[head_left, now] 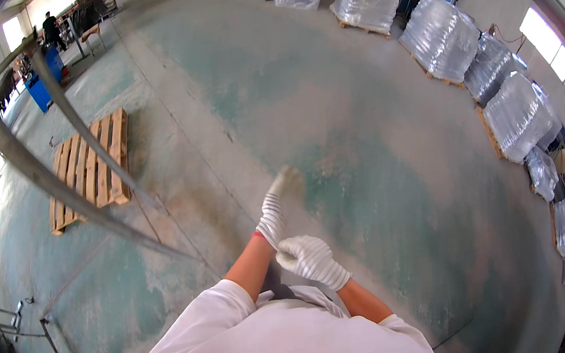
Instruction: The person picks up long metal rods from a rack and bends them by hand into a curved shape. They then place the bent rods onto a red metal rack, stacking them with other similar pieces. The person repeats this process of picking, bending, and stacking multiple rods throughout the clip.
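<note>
Both of my hands wear white ribbed work gloves and are held in front of my body, above the floor. My left hand [278, 205] reaches forward, its fingers smeared by motion. A red band shows at the left wrist, by the glove's cuff. Just below that wrist, my right hand [311, 258] is closed, its curled fingers close against the cuff of the left glove. What the right fingers hold, if anything, is hidden.
A bent-looking metal tube frame [62, 180] rises at the left, near a wooden pallet [92, 166]. Plastic-wrapped pallet loads [442, 34] line the right wall. A dark tube stand [55, 349] is at the lower left. Far left, a person [51, 30] stands near blue containers [39, 91].
</note>
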`<state>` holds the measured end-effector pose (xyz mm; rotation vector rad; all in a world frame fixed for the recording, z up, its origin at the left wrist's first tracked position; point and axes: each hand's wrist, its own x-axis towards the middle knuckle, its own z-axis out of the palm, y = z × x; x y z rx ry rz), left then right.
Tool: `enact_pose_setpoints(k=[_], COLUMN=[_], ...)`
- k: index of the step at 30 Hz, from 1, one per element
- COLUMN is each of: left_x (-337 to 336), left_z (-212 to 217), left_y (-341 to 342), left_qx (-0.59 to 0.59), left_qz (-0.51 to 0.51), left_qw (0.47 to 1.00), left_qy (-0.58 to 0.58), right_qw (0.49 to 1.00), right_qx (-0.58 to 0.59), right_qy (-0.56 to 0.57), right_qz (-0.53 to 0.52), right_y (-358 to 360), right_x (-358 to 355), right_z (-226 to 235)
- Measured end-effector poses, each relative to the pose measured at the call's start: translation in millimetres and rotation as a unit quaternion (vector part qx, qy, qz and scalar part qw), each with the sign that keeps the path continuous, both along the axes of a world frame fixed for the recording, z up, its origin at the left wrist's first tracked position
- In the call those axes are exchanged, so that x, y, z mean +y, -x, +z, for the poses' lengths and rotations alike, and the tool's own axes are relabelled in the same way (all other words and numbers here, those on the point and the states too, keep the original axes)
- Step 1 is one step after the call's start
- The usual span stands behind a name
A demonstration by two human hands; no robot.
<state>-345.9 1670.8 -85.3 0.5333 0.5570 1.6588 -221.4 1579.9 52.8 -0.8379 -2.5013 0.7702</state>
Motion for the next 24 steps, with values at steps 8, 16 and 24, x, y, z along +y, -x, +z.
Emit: enact_pose_setpoints(k=[8,16,24], left_x=[100.8,223.5,300.5], left_z=[58.9,-1.3,-40.5], left_y=[50.2,166.6,360.6], left_qx=[0.673,0.676,0.634], left_qz=[-0.246,-0.289,-0.152], left_qw=[0.693,0.639,0.603], left_qy=[0.08,0.226,0.46], right_qw=[0.995,0.976,0.898], right_qx=[-0.064,-0.029,0.188], right_qy=[0.036,0.213,0.383], right_qz=[0.06,-0.034,-0.108], right_y=[70.0,98.1,164.6], right_x=[139.8,291.9,534.2], right_z=[-3.8,-17.5,-19.3])
